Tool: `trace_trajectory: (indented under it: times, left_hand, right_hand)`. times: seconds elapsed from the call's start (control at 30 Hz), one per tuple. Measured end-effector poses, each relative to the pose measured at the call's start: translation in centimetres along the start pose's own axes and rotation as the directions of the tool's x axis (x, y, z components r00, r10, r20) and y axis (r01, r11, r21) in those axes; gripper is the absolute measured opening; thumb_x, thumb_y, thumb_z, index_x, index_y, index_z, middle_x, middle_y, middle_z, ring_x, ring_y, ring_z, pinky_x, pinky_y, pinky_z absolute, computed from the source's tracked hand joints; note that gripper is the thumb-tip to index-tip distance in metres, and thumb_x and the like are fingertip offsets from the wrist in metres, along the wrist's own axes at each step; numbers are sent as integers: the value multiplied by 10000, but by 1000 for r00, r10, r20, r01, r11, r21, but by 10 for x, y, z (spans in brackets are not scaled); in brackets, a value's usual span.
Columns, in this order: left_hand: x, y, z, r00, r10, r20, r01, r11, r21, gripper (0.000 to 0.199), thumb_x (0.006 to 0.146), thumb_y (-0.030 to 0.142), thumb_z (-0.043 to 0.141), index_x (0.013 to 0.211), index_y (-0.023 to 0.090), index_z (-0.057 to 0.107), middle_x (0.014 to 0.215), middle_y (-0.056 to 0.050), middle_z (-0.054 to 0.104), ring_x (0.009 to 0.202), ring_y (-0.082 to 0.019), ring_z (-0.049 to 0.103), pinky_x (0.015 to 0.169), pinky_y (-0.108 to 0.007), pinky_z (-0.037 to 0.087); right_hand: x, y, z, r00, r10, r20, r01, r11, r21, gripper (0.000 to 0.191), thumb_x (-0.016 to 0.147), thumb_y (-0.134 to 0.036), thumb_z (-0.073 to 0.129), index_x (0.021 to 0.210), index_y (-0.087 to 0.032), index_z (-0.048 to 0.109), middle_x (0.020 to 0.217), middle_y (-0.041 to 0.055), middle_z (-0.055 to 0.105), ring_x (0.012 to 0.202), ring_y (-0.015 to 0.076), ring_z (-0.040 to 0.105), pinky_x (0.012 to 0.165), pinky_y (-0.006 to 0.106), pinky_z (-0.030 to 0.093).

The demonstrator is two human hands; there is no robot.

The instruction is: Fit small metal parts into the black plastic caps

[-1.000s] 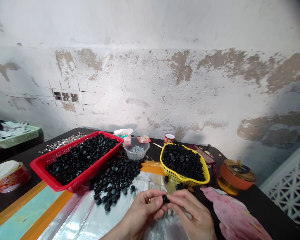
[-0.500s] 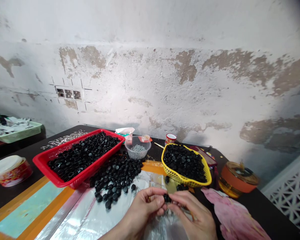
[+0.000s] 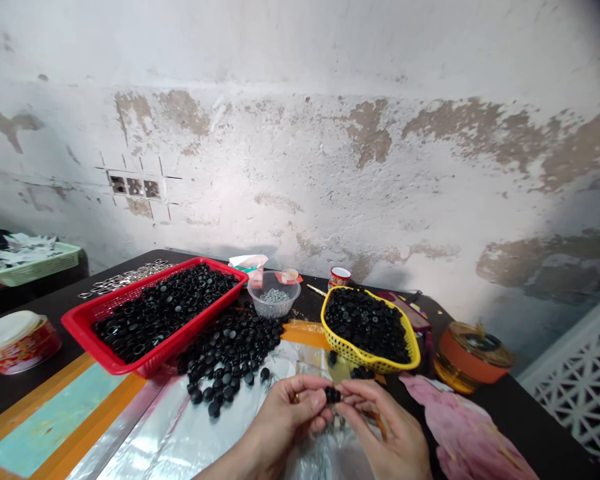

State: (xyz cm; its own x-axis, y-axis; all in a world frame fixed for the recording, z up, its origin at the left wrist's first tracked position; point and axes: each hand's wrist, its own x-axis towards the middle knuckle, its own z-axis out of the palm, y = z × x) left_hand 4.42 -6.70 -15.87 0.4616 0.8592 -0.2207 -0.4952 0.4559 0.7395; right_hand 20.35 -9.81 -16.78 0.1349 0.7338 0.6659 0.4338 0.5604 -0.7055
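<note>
My left hand (image 3: 294, 408) pinches a small black plastic part (image 3: 332, 395) between thumb and fingertips. From the other side, the fingertips of my right hand (image 3: 380, 420) close on the same part, which looks ridged or stacked. Its finer detail is too small to tell. Both hands hover over a clear plastic sheet (image 3: 180, 427) at the front of the table. Left of them, a loose heap of round black caps (image 3: 233, 353) spreads across the sheet. Beyond my right hand stands a yellow basket (image 3: 414, 350) full of small black parts.
A red basket (image 3: 93, 327) of black rings is on the left. Behind are a clear tub (image 3: 274, 293) of small metal pieces and a red cup (image 3: 339, 276). An amber jar (image 3: 473, 357) and pink cloth (image 3: 467, 427) lie right; a paper tub (image 3: 20, 341) stands left.
My fingers have shifted slightly on the black part, which now shows more of its side between my hands. The whole view has moved a little.
</note>
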Motion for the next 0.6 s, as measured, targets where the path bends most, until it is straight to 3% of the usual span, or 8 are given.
trace_trajectory:
  times: [0.3,0.6]
  left_hand:
    - [-2,1,2,1000,-11,-23,12,1000,22,341,632,269,862,892,88,739,653,-40,678,568,-58,594,569,-134,458]
    - [-2,0,1,999,34,4,-34,997,63,349,660,306,841,901,75,742,638,-46,667,554,-61,569,553,-137,429]
  right_hand:
    - [2,-3,-3,997,-71,15,71,995,-67,118,831,-234,684,934,-245,741,853,20,757,685,160,694,652,216,574]
    - [5,-2,-5,984,-166,67,166,986,-3,162,833,-131,670,892,-249,763,895,46,766,810,198,721,753,272,586]
